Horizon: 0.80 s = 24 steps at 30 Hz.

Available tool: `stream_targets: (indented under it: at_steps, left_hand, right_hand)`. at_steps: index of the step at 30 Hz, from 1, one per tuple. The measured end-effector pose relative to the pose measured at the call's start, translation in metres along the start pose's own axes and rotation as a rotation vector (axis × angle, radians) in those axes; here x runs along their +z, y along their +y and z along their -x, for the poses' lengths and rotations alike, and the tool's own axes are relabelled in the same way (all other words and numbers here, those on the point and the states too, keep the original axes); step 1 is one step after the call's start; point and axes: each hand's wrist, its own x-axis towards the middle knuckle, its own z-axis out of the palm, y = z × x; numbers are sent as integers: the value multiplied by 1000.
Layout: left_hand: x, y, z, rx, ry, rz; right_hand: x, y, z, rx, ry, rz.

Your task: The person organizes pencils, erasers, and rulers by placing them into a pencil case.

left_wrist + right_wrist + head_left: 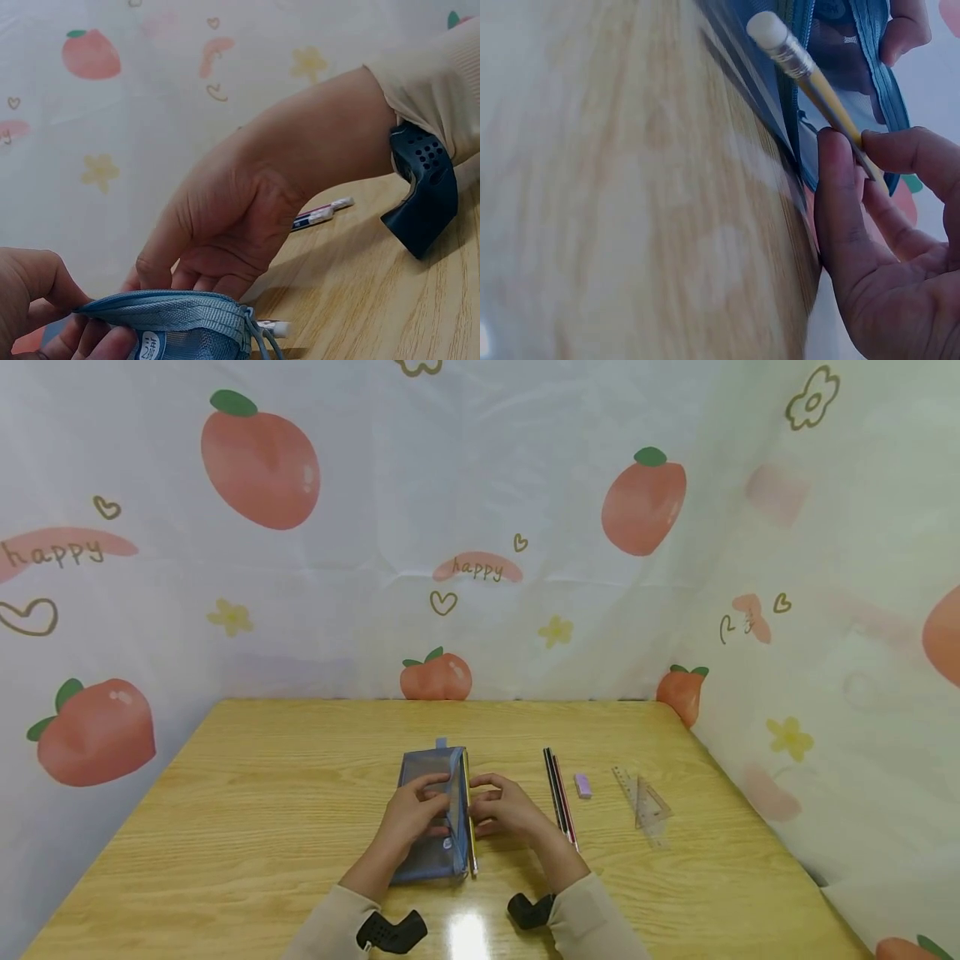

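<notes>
A blue mesh pencil case (427, 865) lies on the table, its zipped side open to the right. My left hand (411, 814) grips the edge of that opening; in the left wrist view its fingers (64, 289) pinch the zip band. Between thumb and fingers, my right hand (512, 812) holds a yellow pencil (472, 853) along the case's right side. The right wrist view shows this pencil (826, 101) with its white eraser end (767, 30) towards the camera, beside the parted zip edges. The pencil's far tip is hidden there.
Right of my hands lie several dark and red pencils (558, 789), a purple eraser (582, 786) and clear rulers with a set square (651, 802). A patterned curtain (360, 610) rises behind the wooden table (262, 802) and along its right side.
</notes>
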Motion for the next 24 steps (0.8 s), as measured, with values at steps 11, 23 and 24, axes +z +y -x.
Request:
stream_targets:
  at_steps: [11, 23, 24]
  left_hand:
    - [4, 0, 1, -2, -9, 0]
    - [5, -2, 2, 4, -6, -28]
    - [5, -2, 2, 5, -8, -31]
  right_hand:
    - [0, -2, -1, 18, 6, -40]
    - [3, -2, -1, 27, 17, -49]
    - [3, -3, -1, 28, 19, -48]
